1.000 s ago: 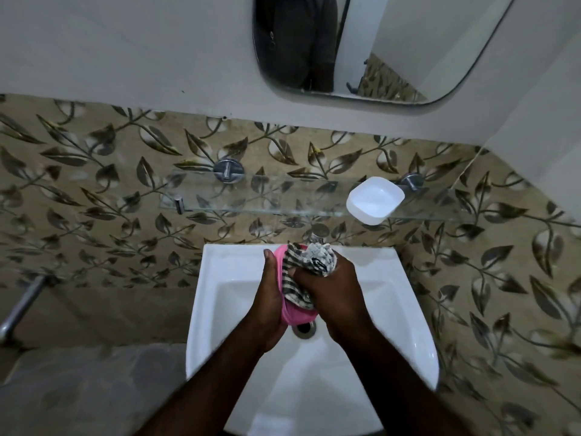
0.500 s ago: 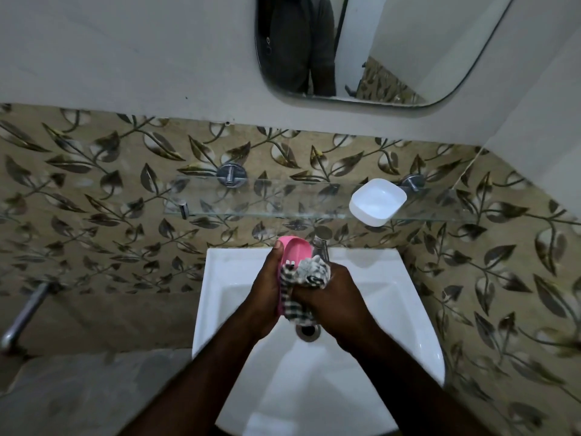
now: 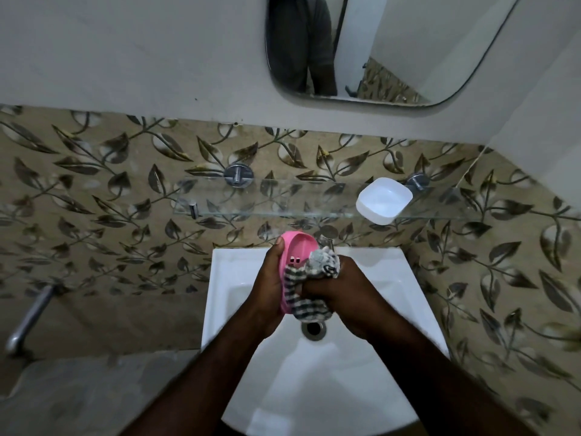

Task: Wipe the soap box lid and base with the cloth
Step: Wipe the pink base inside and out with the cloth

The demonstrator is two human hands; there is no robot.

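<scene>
We hold the pink soap box base upright on its edge over the washbasin, our left hand wrapped around its outer side so the hollow with its small drain slots faces right. Our right hand is clenched around the bunched checked cloth, pressing it into the lower half of that hollow. The white soap box lid sits apart on the glass shelf above, near its front edge.

The likeliest slip, we judge, is the base itself: it is probably smooth plastic held only at its rim, so a hard push from the cloth could twist it out of the left grip and drop it into the basin by the drain. Loose cloth also hangs just over that drain. Reaching up later, we could nudge the lid off the shelf.
</scene>
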